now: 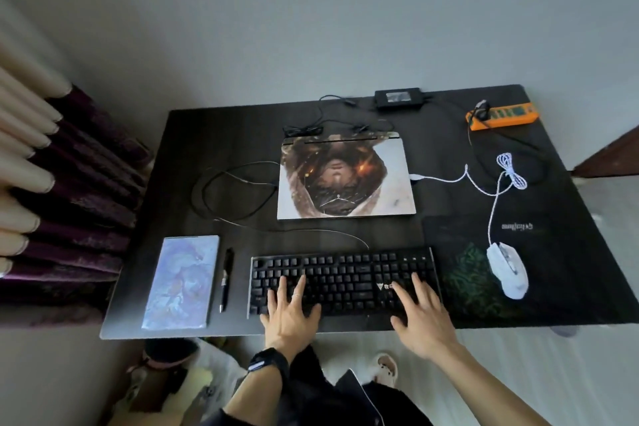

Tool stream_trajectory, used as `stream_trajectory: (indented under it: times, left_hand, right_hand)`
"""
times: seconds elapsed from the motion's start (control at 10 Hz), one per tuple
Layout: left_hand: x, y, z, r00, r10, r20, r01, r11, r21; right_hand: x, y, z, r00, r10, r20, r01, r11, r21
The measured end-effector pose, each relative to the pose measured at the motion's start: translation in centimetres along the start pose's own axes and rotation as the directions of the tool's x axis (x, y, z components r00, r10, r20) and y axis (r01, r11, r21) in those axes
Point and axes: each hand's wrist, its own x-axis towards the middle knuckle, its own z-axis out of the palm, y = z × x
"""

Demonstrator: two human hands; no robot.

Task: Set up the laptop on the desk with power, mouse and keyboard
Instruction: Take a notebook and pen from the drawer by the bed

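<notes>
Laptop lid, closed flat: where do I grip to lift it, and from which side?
Take the laptop by the middle of its near edge, coming from the keyboard side. The hinge bar seems to run along the far edge, and cables leave the left, right and far sides, leaving only the near edge free.

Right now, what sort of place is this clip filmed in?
Probably a home workspace: a dark desk with a closed laptop, keyboard and mouse, an orange power strip, and curtains beside it.
</notes>
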Motion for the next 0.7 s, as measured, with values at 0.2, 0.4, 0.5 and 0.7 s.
stream_trajectory:
  times: [0.2, 0.4, 0.5, 0.7]
  left_hand:
    - [-0.4, 0.1, 1.5, 0.998, 0.001, -0.064, 0.005, 0.996, 0.084]
    - [0.8, 0.6, 2.1, 0.997, -0.003, -0.075, 0.011, 0.995, 0.100]
    - [0.7, 0.4, 2.5, 0.997, -0.008, -0.073, 0.016, 0.995, 0.102]
    - [0.7, 0.7, 2.2, 0.998, -0.010, -0.055, 0.015, 0.995, 0.095]
  right_hand:
    - [0.4, 2.9, 1.9, 0.997, -0.062, 0.040, 0.066, 0.992, -0.105]
    - [0.4, 3.8, 0.0, 0.990, -0.122, 0.068, 0.121, 0.992, 0.017]
    - [-0.1, 3.6, -4.5, 0.997, -0.052, 0.057, 0.026, 0.924, 0.380]
    - [-6.5, 1.2, -23.8, 0.974, -0.045, -0.224, 0.228, 0.139, 0.964]
